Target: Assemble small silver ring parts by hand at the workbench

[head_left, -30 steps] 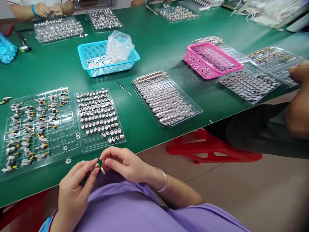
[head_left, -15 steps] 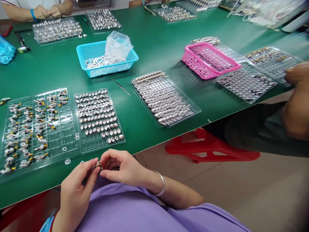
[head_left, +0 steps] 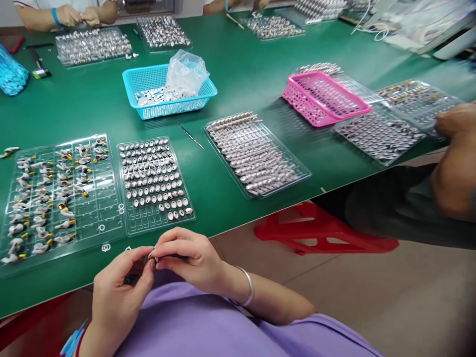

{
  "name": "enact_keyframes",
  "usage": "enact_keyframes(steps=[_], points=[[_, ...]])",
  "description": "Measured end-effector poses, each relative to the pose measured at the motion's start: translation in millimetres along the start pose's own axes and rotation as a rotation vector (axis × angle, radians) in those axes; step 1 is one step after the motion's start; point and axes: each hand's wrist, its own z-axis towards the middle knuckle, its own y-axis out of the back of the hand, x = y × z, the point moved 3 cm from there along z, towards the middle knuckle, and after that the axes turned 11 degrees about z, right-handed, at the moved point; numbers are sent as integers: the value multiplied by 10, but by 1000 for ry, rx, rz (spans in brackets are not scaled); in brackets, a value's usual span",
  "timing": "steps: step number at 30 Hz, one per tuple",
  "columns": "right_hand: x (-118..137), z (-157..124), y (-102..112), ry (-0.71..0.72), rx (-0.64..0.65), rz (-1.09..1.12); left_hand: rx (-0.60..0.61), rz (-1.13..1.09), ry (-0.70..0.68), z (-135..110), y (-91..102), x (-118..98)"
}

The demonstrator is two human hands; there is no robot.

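Note:
My left hand [head_left: 118, 287] and my right hand [head_left: 188, 255] meet over my lap at the near edge of the green table [head_left: 238, 89]. Together their fingertips pinch a small silver part [head_left: 151, 256]. A thin dark tool [head_left: 131, 279] also sits in my left fingers. Just beyond my hands lies a clear tray of small silver caps [head_left: 154, 182]. Left of it is a clear tray of parts with yellow ends [head_left: 55, 196]. A few loose white rings [head_left: 105, 246] lie on the table near the tray edges.
A tray of long silver pieces [head_left: 256, 154] and thin tweezers [head_left: 190, 135] lie mid-table. Behind are a blue basket with a plastic bag [head_left: 169, 90] and a pink basket [head_left: 325, 96]. A co-worker's hand [head_left: 455, 158] is at right; another person's hands [head_left: 80, 16] work far left. A red stool [head_left: 320, 230] stands below.
My fingertips have closed tighter together around the small part, which is now mostly hidden. The view shifted slightly; the co-worker's hand at right moved a little.

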Motion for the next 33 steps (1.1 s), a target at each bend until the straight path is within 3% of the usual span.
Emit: enact_keyframes(steps=[10, 20, 23, 29, 33], points=[[50, -4, -4, 75, -27, -85, -44, -18, 42, -11, 17, -24], [78, -17, 3, 131, -36, -145, -30, 48, -71, -15, 27, -36], [87, -18, 14, 127, -40, -129, 57, -92, 53, -36, 25, 10], [94, -2, 10, 84, -9, -62, 336, -583, 538, -46, -71, 134], [68, 17, 15, 48, -13, 45, 541, -708, 576, -28, -127, 92]])
